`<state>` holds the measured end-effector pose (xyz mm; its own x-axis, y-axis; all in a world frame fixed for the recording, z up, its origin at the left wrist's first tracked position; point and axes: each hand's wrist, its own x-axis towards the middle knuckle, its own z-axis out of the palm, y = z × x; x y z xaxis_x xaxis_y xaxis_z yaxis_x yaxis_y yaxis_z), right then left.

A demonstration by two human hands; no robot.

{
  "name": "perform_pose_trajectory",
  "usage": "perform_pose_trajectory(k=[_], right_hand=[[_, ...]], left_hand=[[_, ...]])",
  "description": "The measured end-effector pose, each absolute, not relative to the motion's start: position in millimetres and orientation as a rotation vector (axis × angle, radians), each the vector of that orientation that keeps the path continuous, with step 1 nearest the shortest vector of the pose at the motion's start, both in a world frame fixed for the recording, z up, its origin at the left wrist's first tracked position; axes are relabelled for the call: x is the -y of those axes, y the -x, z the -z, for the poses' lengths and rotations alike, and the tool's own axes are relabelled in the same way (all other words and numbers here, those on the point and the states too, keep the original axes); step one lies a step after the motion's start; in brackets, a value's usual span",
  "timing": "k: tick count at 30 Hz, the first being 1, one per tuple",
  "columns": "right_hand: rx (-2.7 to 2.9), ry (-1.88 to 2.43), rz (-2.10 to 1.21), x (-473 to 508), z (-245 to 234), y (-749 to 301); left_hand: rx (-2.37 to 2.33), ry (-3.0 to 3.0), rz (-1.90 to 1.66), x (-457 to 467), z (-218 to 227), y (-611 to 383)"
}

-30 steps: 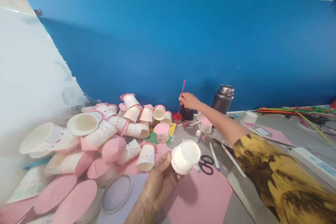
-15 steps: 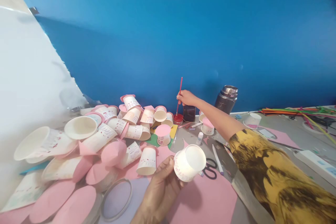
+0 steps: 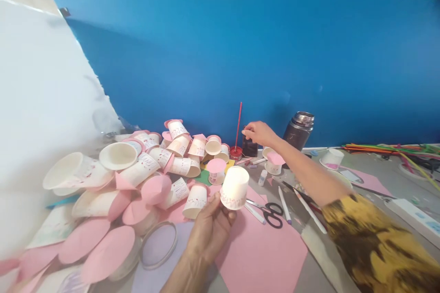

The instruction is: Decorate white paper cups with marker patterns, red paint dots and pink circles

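My left hand (image 3: 215, 226) is closed around the lower part of a white paper cup (image 3: 234, 187) with small reddish marks near its rim. The cup stands bottom-up in the fingers. My right hand (image 3: 260, 132), fingers bent and drawn together with nothing in them, hovers by a dark box (image 3: 250, 146). Just left of that hand, a red-handled paintbrush (image 3: 239, 123) stands upright in a small jar of red paint (image 3: 236, 152).
Many decorated paper cups (image 3: 137, 171) with pink paper pieces are heaped on the left. Scissors (image 3: 271, 214) and a marker (image 3: 284, 206) lie around pink paper (image 3: 261, 256). A dark flask (image 3: 299, 130) stands behind my right forearm. Farther right is a power strip (image 3: 414, 215).
My right hand has let go of the paintbrush, left it in the red jar and moved right. In my left hand, the cup has turned from mouth-toward-me to bottom-up.
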<state>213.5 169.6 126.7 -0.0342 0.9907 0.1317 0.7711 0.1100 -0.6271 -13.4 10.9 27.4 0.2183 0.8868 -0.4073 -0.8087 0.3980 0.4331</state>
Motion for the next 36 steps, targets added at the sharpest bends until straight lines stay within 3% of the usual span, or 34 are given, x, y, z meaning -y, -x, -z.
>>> perform_pose_trajectory(k=[9,15,21,30,36], right_hand=[[1.705,1.407,-0.897,-13.6,-56.8,-223.7],[1.343,1.187,-1.386,9.2,-13.1,-208.9],[1.082,0.865,-1.782,20.2,-11.8,-196.4],[1.013,0.765,-1.811,24.7,-15.6,-191.1],[1.092,0.866,-1.656,23.0,-11.4,-193.9]], left_hand=[[-0.631,-0.157,-1.203,-3.7,-32.6,11.8],[-0.627,-0.171,-1.179,-3.0,-31.0,5.1],[-0.585,-0.249,-1.120,2.2,-32.4,4.1],[-0.605,-0.264,-1.023,10.3,-28.3,-1.3],[-0.643,-0.451,-0.986,3.2,-19.9,4.5]])
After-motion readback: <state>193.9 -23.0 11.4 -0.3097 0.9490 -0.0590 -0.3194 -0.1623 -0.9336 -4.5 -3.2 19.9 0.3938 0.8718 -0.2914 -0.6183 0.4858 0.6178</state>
